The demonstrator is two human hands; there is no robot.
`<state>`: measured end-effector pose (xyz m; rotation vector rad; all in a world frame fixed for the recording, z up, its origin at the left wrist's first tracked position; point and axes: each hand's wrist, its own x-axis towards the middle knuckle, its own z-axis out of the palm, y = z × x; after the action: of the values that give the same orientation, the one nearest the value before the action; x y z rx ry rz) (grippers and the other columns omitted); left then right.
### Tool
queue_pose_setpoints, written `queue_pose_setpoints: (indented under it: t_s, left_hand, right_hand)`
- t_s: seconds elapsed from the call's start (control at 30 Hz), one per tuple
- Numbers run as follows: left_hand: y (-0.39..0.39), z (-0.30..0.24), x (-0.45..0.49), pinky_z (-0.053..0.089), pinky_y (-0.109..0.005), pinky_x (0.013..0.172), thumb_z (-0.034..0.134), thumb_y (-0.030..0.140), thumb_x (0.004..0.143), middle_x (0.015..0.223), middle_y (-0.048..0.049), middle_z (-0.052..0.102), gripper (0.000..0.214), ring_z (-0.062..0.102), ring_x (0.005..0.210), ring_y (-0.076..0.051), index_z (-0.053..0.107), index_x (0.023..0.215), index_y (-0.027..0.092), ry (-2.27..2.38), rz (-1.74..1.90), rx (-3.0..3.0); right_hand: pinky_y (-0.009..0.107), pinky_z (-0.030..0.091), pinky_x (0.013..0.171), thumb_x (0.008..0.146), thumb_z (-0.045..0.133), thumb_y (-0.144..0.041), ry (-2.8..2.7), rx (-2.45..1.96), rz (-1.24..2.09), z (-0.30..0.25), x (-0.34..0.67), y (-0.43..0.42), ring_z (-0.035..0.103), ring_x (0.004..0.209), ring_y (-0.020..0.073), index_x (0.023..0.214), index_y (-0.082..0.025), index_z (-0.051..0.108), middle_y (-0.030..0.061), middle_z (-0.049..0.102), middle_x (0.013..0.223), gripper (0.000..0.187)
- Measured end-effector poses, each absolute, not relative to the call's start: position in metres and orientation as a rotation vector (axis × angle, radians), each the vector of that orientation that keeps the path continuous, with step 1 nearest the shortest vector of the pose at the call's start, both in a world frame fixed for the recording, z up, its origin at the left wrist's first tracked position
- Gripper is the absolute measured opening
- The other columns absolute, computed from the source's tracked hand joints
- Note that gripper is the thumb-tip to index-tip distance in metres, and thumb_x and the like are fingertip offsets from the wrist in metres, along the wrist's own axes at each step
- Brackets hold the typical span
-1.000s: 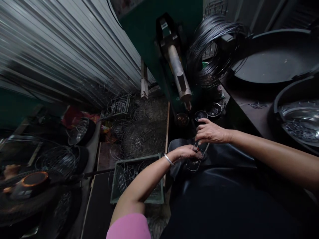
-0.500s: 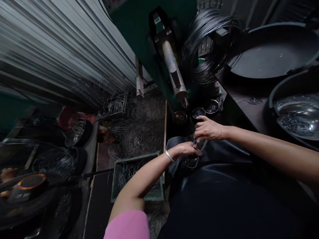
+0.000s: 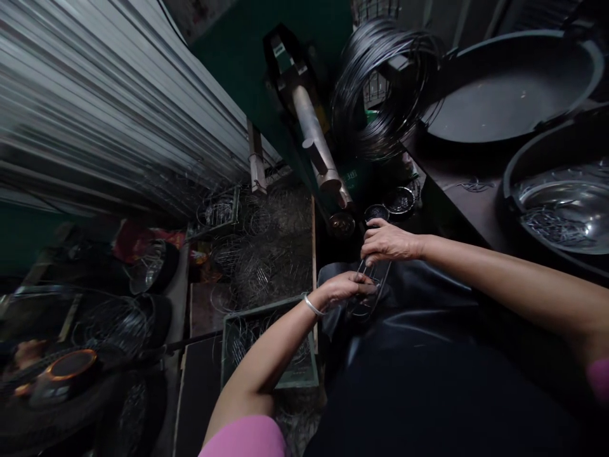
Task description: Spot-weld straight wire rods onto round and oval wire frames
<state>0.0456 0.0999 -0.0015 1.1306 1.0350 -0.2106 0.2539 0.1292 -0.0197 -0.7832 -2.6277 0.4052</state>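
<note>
Above the dark apron (image 3: 428, 362), we are seeing both hands working on one bent-wire piece (image 3: 383, 280). The left hand (image 3: 349, 287) is grasping its lower part, while the right hand (image 3: 390, 242) is pinching its upper end, the index finger pointing toward the small bowl (image 3: 412, 206) and its neighbour. Compared with a second earlier, the metal bar (image 3: 316, 136) is standing farther left as the view shifts; both hands are keeping much the same hold, and the wire's long sides are showing more plainly between them. We are taking this to mean that the same handling is continuing. Dim light is blurring the fingertips, so we are not certain whether a smaller part is lying there. Beyond, a wire coil (image 3: 352, 82) is resting; behind the left forearm, a green crate (image 3: 298, 379) is holding bent wires.
</note>
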Motion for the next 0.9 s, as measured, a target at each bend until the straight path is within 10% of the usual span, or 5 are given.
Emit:
queue_pose_setpoints:
  t_s: [0.4, 0.9]
  left_hand:
    - [0.054, -0.001, 0.031, 0.039, -0.022, 0.059, 0.064, 0.051, 0.075, 0.066, 0.0035, 0.055, 0.043, 0.050, 0.059, -0.010, 0.058, 0.100, 0.016, 1.543, 0.434, 1.672]
    - [0.119, 0.046, 0.017, 0.043, -0.025, 0.075, 0.045, 0.055, 0.085, 0.094, 0.0006, 0.069, 0.040, 0.061, 0.088, -0.017, 0.065, 0.105, 0.027, 1.336, 0.200, 2.183]
  right_hand:
    - [0.041, 0.024, 0.096, 0.093, 0.039, -0.047, -2.510, -0.953, 0.286, -0.023, 0.247, 0.132, 0.057, 0.084, 0.0178, 0.093, -0.024, 0.066, 0.0019, 0.068, 0.078, 0.036]
    - [0.039, 0.035, 0.091, 0.091, 0.036, -0.053, -2.285, -1.151, 0.181, -0.002, 0.257, 0.120, 0.061, 0.072, 0.0159, 0.087, -0.025, 0.065, 0.0013, 0.068, 0.075, 0.041]
